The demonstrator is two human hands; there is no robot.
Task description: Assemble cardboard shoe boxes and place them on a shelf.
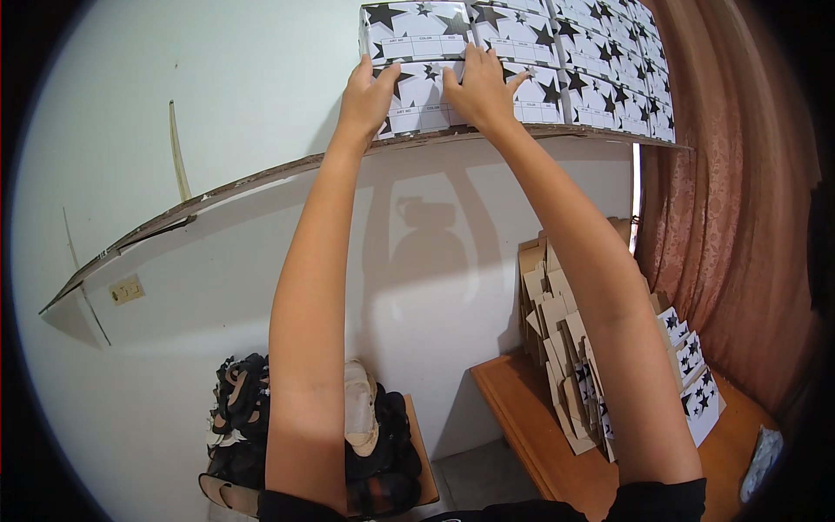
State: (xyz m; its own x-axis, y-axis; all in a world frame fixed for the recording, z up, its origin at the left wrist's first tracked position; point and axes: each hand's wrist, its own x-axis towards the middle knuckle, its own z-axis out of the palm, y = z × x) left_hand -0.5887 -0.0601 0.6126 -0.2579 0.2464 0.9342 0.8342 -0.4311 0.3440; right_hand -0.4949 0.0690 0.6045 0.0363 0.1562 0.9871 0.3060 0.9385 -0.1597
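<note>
White shoeboxes printed with black stars stand stacked on a high wall shelf. My left hand is at the left end of the lower left shoebox, fingers along its side and thumb on its front. Above that lies another shoebox in the same print. My right hand lies against the stack near the lower box's right end, its fingers spread over the seam between neighbouring boxes. Its thumb rests by the lower left box's front.
Below on the left, a pile of dark shoes with a beige shoe sits on a small stand. Folded cardboard boxes lean together on a wooden table. A brown curtain hangs at the right.
</note>
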